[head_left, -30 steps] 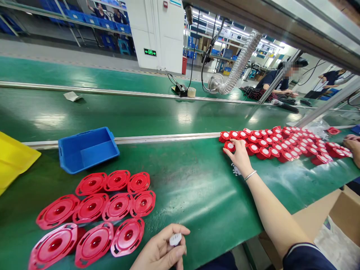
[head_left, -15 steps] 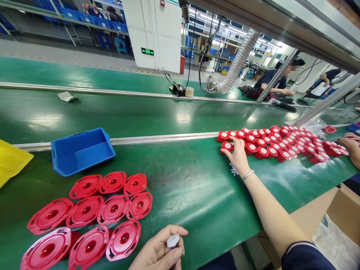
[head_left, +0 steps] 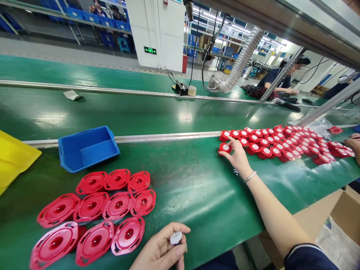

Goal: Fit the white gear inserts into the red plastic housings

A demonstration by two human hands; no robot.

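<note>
My left hand (head_left: 164,245), low in the middle of the view, has its fingers curled round a small white piece (head_left: 176,237). Farther off to the right, my right hand (head_left: 235,153) pinches a red part with a white round top (head_left: 225,147) between thumb and fingers. That part sits at the left end of a large group of similar red parts (head_left: 264,151). Several wider red parts with flat flanges and round centres (head_left: 91,205) lie in rows on the green table at the left. Small white pieces (head_left: 235,171) lie under my right wrist.
A blue bin (head_left: 88,150) stands behind the flanged parts, with a yellow object (head_left: 17,159) at the far left. A metal rail (head_left: 168,137) crosses the green table (head_left: 191,187). Another person's hand (head_left: 353,144) is at the right edge. A cardboard box (head_left: 340,210) stands lower right.
My right hand has drawn the pinched red part slightly left, away from its neighbours. The whole view has shifted a little. My left hand keeps its hold.
</note>
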